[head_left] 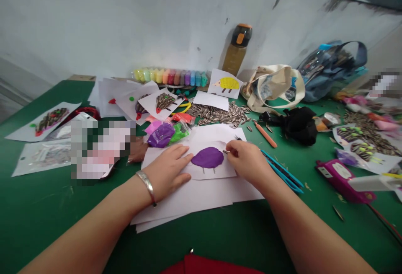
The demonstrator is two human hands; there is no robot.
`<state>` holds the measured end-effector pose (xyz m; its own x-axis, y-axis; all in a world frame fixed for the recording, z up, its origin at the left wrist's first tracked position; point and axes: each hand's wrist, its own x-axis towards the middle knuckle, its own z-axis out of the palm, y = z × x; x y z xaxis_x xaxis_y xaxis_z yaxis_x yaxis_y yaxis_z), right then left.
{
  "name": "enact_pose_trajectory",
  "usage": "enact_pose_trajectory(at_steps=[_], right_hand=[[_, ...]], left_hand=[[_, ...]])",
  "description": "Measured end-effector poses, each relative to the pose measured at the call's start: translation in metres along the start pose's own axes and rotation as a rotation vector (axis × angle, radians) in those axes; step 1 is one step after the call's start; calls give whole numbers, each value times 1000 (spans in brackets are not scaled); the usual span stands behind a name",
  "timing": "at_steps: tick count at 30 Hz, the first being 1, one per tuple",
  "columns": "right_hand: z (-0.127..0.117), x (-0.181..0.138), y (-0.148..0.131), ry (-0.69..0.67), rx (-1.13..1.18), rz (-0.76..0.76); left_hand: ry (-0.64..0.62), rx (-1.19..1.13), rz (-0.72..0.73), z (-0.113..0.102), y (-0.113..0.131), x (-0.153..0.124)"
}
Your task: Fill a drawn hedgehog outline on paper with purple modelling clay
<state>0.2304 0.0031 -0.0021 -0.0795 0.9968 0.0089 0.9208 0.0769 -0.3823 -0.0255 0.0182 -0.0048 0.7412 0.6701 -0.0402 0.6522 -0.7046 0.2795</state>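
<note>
A small white sheet (220, 174) bears an oval of flattened purple clay (207, 157), with drawn legs below it. It lies on larger white papers (188, 200). My left hand (171, 169), with a silver bangle at the wrist, rests open on the paper, fingertips at the oval's left end. At the right end, my right hand (245, 156) pinches a sunflower seed (225, 152) between thumb and finger, close to the clay's edge. Behind the sheet are bags of purple clay (161, 135) and green clay (179, 131).
Sunflower seeds (216, 114) are heaped behind the papers. Blue-handled scissors (284, 173) and an orange tool (266, 135) lie right. A bottle (237, 50) stands by the wall near a cloth bag (273, 87). Finished hedgehog pictures (165, 103) lie at the back left; a magenta glue gun (341, 177) is right.
</note>
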Motion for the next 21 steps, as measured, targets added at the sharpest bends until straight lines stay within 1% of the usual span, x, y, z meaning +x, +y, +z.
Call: enact_pose_trajectory(at_steps=[4,7,12,15,19,21], right_hand=[[1,-1,-1,-12,16,-26],[1,-2,-1,-1,-16,-18],[1,-4,-3,-7,-29,-58],[1,-5,-4,-2,-40,-48],[2,-7,-6,-9,-33,-77],[1,-7,-7,-9,-40,-62]], left_hand=[[-11,25,-3,0,0,0],[-17,33,-15,-1,2,1],[-48,36,-28,-2,3,1],[-43,45,-25,-2,2,1],[-39,55,-23,-2,3,1],[-34,53,-23,-2,3,2]])
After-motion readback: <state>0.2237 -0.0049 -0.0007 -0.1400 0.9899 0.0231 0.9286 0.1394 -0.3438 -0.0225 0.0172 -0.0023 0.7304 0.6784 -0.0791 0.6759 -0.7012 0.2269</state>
